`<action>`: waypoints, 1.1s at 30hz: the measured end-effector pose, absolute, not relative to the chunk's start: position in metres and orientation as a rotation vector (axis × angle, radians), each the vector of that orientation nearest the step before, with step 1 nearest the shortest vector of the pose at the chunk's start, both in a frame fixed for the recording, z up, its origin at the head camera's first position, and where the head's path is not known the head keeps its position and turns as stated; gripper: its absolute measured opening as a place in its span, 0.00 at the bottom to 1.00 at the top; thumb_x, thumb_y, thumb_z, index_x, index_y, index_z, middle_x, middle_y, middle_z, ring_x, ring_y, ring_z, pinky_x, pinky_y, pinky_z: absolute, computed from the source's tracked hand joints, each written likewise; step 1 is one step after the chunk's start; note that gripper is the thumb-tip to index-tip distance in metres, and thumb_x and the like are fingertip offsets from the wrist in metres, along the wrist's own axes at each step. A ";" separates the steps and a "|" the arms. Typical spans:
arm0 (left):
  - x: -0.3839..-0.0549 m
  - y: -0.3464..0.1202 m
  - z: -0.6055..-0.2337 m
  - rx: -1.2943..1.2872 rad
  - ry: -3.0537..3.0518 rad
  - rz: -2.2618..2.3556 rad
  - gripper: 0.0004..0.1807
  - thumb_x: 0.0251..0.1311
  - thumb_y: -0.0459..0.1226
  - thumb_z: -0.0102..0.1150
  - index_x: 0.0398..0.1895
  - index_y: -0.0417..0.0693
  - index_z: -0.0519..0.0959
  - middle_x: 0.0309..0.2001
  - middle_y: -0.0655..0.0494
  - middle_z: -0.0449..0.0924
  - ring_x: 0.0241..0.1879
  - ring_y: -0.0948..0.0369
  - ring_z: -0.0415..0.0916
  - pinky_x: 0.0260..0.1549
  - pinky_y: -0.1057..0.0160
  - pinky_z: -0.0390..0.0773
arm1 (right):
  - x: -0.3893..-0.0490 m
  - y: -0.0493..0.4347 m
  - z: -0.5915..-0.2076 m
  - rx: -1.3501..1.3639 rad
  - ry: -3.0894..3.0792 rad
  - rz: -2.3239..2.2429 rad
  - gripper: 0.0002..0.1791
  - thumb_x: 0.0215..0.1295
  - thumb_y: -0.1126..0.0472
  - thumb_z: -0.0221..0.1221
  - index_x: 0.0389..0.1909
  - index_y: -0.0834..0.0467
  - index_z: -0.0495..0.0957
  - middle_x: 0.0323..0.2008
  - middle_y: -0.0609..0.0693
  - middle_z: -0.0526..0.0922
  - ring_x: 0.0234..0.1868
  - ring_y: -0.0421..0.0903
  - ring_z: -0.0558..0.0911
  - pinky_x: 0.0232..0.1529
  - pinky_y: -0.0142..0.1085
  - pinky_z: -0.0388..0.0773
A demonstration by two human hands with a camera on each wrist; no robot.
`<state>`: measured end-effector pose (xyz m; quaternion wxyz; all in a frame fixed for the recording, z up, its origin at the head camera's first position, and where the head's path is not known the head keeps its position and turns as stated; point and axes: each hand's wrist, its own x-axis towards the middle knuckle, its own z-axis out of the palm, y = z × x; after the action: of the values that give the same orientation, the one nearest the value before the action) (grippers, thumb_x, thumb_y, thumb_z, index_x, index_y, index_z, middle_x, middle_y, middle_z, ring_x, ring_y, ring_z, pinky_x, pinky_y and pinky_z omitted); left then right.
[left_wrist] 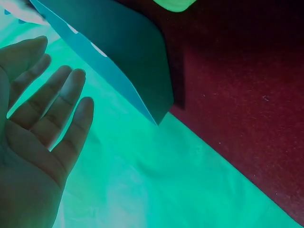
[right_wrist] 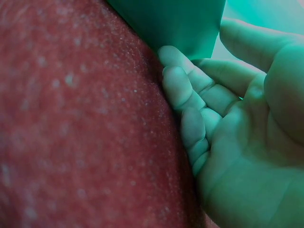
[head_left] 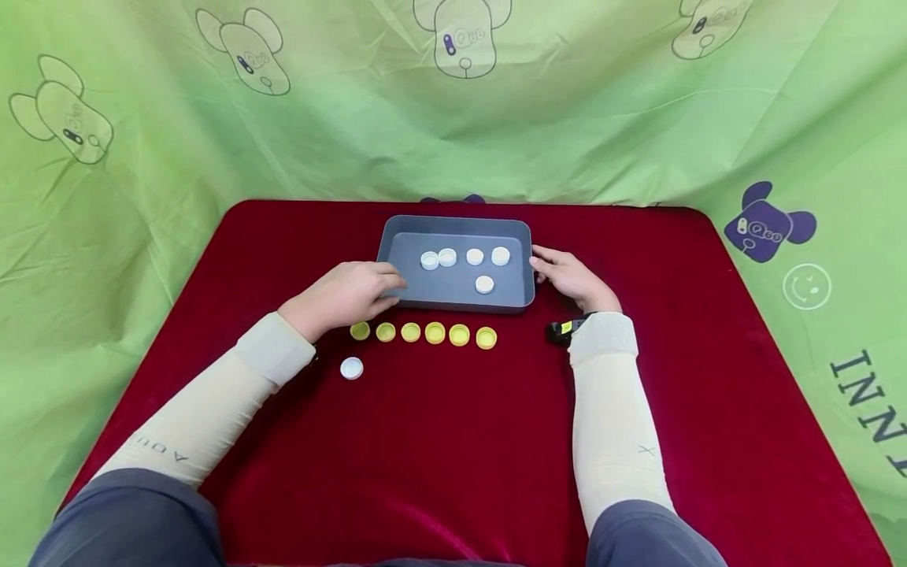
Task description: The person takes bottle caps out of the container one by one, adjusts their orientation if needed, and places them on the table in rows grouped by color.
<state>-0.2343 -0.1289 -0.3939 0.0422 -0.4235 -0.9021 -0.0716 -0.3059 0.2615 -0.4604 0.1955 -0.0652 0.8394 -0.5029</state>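
The gray tray point(head_left: 439, 287) is sitting beyond yellow bottle caps point(head_left: 435, 333); the right hand point(head_left: 571, 279) is gripping its right end, ideally steadying it; the relaxed left hand point(head_left: 346, 294) is hovering near-left.

In front of you there is a table point(head_left: 453, 449) with a dark red surface and rounded far corners. Behind it and at both sides, you see a green curtain point(head_left: 340, 150) with soft folds. On it are printed pale animal heads point(head_left: 464, 63) in outline. At your right, you find one purple animal head point(head_left: 761, 244), below it a smiling face point(head_left: 806, 286), then large dark letters point(head_left: 855, 389).
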 end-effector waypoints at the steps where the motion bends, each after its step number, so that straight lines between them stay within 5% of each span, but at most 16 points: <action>1: -0.237 -0.128 -0.394 -1.289 -2.769 -0.219 0.11 0.59 0.35 0.65 0.45 0.43 0.84 0.43 0.53 0.81 0.40 0.57 0.80 0.39 0.56 0.80 | -0.306 0.262 -0.461 -0.185 2.353 -1.407 0.32 0.74 0.48 0.50 0.75 0.53 0.57 0.37 0.60 0.74 0.47 0.54 0.73 0.60 0.47 0.60; 33: -0.295 -0.097 -0.396 -1.222 -2.950 -0.309 0.14 0.62 0.37 0.62 0.50 0.45 0.83 0.49 0.54 0.80 0.49 0.59 0.76 0.48 0.57 0.77 | -0.304 0.262 -0.460 -0.193 2.373 -1.414 0.30 0.75 0.48 0.49 0.74 0.53 0.59 0.36 0.60 0.75 0.45 0.54 0.74 0.59 0.47 0.61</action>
<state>-0.2952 -0.0970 -0.3961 -0.0330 -0.3807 -0.9191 -0.0962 -0.3040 0.2619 -0.4598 0.1851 -0.0687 0.8421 -0.5019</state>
